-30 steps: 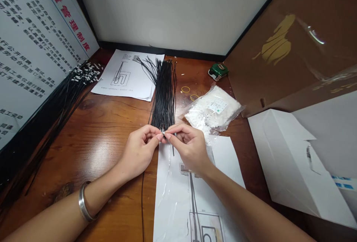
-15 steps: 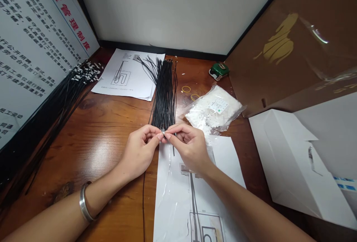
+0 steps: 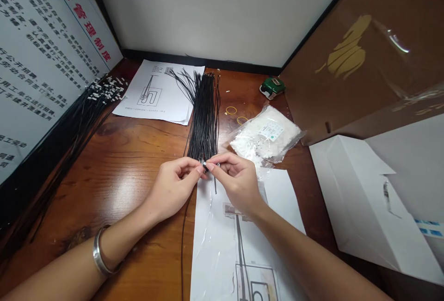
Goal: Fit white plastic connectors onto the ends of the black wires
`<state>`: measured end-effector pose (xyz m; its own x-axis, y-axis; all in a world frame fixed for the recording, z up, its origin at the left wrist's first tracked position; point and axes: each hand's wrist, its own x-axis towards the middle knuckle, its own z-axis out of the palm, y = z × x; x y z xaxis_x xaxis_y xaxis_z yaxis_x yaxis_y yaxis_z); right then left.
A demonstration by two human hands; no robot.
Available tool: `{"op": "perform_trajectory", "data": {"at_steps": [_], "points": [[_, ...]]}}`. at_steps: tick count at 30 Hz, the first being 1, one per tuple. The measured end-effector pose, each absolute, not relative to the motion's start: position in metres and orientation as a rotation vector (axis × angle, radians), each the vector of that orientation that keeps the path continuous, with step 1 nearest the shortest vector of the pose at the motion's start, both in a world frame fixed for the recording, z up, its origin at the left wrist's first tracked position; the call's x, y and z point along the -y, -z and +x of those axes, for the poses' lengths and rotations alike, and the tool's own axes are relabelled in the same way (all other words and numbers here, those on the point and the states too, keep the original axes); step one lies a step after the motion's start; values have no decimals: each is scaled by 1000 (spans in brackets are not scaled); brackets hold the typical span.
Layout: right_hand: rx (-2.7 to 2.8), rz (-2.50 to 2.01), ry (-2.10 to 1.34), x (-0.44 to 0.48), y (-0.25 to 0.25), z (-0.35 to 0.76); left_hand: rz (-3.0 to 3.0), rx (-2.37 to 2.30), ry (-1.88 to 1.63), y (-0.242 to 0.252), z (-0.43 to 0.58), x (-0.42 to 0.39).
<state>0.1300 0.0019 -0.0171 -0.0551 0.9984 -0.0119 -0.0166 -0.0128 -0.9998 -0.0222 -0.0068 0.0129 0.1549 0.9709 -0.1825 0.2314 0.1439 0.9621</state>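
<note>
My left hand is closed in a pinch on the end of a thin black wire, which trails from it down to the bottom edge of the picture. Thumb and finger of my right hand pinch a small white connector, right against the left fingertips. Whether wire and connector are joined is hidden by the fingers. Just beyond both hands lies a thick bundle of black wires, its near ends partly covered by the fingers. To the right is a clear plastic bag of white connectors.
Black wires with white ends lie along the left board. A printed drawing sits at the back left, a larger drawing sheet under my right forearm. Yellow rubber bands, a green tape measure and a white box are rightward.
Both hands stay almost in place, still pinching together. The trailing wire has shifted slightly right, and the left wrist with its bracelet has moved a little left.
</note>
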Motion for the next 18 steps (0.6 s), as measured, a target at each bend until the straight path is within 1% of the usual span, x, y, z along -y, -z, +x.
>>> {"op": "perform_trajectory", "data": {"at_steps": [10, 18], "points": [[1247, -1099, -1344, -3, 20, 134, 1264, -1273, -808, -20, -22, 7], [1292, -1098, -1328, -6, 18, 136, 1393, -1278, -820, -10, -24, 8]]}}
